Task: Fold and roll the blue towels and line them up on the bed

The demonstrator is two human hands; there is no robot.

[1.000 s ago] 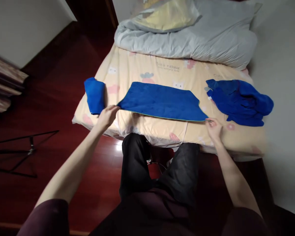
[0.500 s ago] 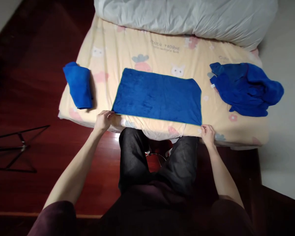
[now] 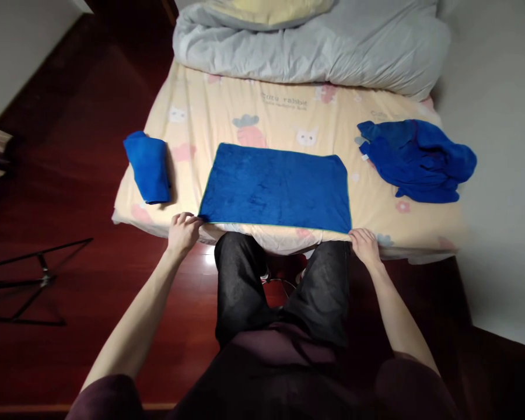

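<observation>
A blue towel (image 3: 275,188) with a thin green edge lies spread flat on the bed sheet (image 3: 219,105). Its near left corner is pinched by my left hand (image 3: 184,233). My right hand (image 3: 364,245) grips the near right corner between thumb and fingers. Left of the towel rests a folded blue cloth bundle (image 3: 149,169), close to the bed's left side. A crumpled heap of blue cloth (image 3: 420,158), with a small white tag, lies to the right.
A grey quilt (image 3: 306,52) is bunched across the far part of the bed, with a yellow pillow (image 3: 271,9) above it. On the floor at the left stands a black metal stand (image 3: 45,279). A pale wall (image 3: 499,175) borders the right.
The view has shifted, showing more of the quilt and the yellow pillow. Both hands still hold the near corners; the towel's near edge sits closer to the bed's front edge.
</observation>
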